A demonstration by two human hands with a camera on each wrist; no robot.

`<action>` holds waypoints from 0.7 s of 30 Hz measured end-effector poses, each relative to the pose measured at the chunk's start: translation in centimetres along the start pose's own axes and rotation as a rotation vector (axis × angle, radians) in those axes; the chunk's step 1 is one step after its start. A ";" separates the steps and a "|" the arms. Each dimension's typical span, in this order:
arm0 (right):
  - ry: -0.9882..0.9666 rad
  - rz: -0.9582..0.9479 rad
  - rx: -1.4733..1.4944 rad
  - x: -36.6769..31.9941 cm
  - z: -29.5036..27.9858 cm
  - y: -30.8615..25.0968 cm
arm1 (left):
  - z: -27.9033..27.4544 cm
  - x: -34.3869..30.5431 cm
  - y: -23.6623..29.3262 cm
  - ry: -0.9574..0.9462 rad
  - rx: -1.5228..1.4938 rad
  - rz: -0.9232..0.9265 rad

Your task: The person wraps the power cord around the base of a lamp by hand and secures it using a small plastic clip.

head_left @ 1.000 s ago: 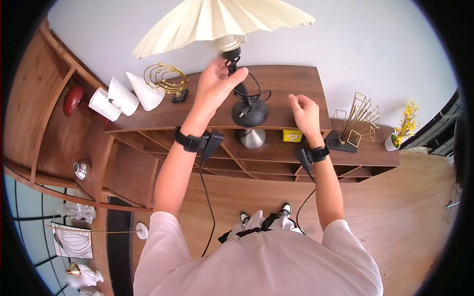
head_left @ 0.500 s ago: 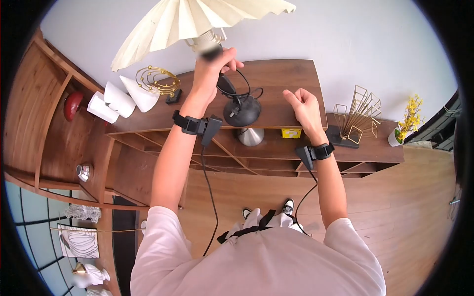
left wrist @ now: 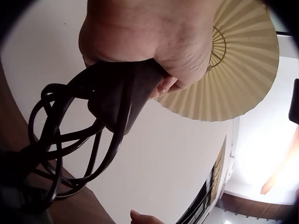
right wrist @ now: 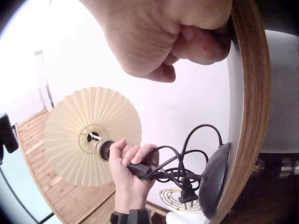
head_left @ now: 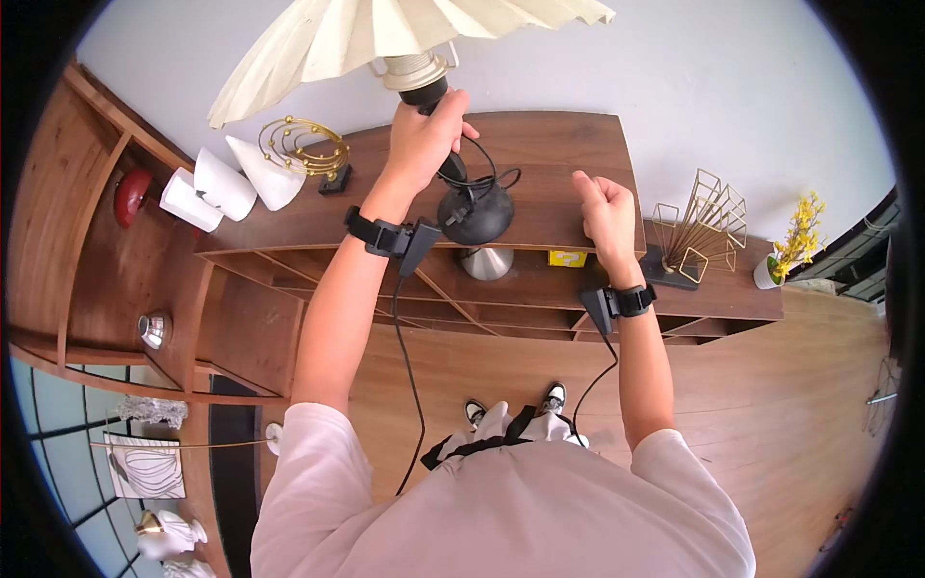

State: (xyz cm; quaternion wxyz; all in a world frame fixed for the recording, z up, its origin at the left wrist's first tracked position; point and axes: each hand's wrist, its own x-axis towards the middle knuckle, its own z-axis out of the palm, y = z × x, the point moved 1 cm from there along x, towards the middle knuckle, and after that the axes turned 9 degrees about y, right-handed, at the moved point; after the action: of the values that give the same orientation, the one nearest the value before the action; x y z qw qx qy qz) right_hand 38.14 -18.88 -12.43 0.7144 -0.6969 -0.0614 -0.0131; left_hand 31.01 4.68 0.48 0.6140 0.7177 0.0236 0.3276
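The person is gripping the lamp (head_left: 475, 212) by its dark stem, just under the bulb socket. The left hand (head_left: 421, 144) is wrapping right round it, fingers (right wrist: 133, 154) curled tight on the stem. The lamp is leaning to the person's left, with its pleated shade (head_left: 385, 34) hanging high above the shelf top (head_left: 549, 154). The round base is at the shelf top near its middle; I cannot tell whether it is sitting flat or is tipped up on one side.

The cord (head_left: 491, 178) is lying looped around the stem and the plug (right wrist: 187, 196) is dangling loose, so I would say the lamp is in hand but not yet settled or connected.

The right hand (head_left: 607, 207) is resting as a closed fist at the front edge of the shelf top, fingers (right wrist: 201, 44) folded in and holding nothing.

For room, the wall (head_left: 723, 87) is standing close behind the lamp. The gold ring ornament (head_left: 303, 146) and the white cones (head_left: 260, 173) are crowding the left end. The stretch between the base and the fist is looking free, and the shade is sitting well above the ornaments.
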 end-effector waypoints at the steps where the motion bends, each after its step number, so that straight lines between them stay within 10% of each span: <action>1: -0.002 -0.019 0.005 0.1 0.0 0.3 | -0.1 0.0 -0.1 0.018 0.025 -0.001; 21: -0.018 -0.048 0.019 -0.2 -0.1 0.1 | 0.1 -0.1 0.0 0.055 0.048 -0.001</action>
State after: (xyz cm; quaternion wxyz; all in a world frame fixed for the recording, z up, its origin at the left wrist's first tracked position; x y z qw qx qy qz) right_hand 37.99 -18.95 -12.60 0.7200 -0.6884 -0.0843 -0.0234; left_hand 30.99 4.58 0.43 0.5958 0.7230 0.0488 0.3464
